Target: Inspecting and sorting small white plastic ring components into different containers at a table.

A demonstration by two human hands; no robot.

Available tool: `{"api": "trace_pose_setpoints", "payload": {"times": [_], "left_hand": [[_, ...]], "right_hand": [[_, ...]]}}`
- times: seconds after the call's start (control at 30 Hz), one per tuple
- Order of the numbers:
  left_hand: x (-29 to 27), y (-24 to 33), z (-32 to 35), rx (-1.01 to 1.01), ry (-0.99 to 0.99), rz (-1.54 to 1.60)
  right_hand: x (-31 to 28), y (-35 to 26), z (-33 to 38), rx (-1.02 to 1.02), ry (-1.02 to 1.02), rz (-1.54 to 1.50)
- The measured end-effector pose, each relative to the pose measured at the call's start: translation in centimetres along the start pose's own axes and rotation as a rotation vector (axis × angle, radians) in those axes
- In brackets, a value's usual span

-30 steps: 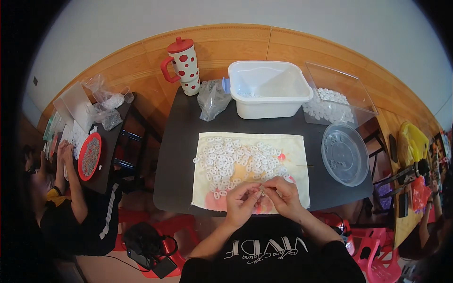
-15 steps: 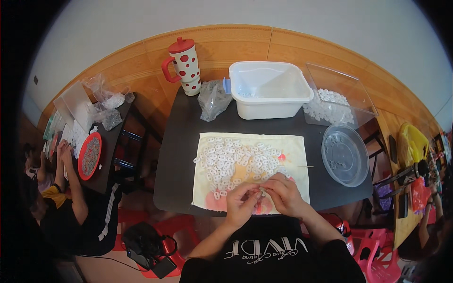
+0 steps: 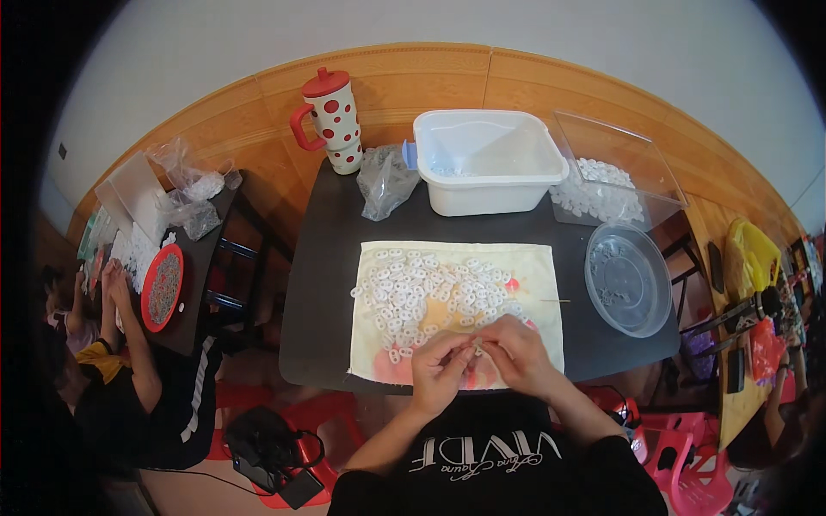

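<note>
Both hands meet low over a cream towel (image 3: 372, 351) with red patches. Thumb and fingers of my left hand (image 3: 436, 368) are closed in a pinch, and my right hand (image 3: 519, 354) pinches from the other side. Between the fingertips shows a small pale piece (image 3: 478, 347), mostly covered and too small to make out in detail. Just beyond the hands, many white two-holed plastic pieces (image 3: 400, 297) lie loose on the towel. A thin brass-coloured stick (image 3: 556, 301) lies across the towel's right edge.
Behind the towel stand a white tub (image 3: 490, 196), a crumpled plastic bag (image 3: 385, 185) and a spotted tumbler (image 3: 335, 120). To the right are a round clear tub (image 3: 632, 301) and a clear box (image 3: 662, 202) with white pieces. Another person's hands (image 3: 112, 277) work at the left table near a red tray (image 3: 148, 314).
The view has shifted very slightly. Both hands stay together in the same pinch, with only slight finger movement; the pieces on the towel look unmoved.
</note>
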State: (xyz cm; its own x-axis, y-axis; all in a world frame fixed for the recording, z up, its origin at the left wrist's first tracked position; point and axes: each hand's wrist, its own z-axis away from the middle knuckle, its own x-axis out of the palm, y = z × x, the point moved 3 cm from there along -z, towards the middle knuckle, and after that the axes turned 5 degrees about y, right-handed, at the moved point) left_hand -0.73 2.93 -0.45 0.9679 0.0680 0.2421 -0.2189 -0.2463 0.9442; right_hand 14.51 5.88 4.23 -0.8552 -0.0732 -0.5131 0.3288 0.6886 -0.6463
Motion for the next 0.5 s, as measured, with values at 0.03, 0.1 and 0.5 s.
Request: {"api": "trace_pose_setpoints", "payload": {"times": [0.03, 0.1, 0.5], "left_hand": [[0.0, 0.0, 0.0, -0.005, -0.005, 0.001], [-0.2, 0.0, 0.0, 0.029, -0.007, -0.045], [-0.3, -0.5, -0.2, 0.141, -0.012, -0.171]], "right_hand": [[-1.0, 0.6, -0.1, 0.036, 0.069, -0.011], [-3.5, 2.2, 0.2, 0.152, 0.168, 0.025], [-5.1, 2.5, 2.2, 0.093, -0.073, 0.353]]}}
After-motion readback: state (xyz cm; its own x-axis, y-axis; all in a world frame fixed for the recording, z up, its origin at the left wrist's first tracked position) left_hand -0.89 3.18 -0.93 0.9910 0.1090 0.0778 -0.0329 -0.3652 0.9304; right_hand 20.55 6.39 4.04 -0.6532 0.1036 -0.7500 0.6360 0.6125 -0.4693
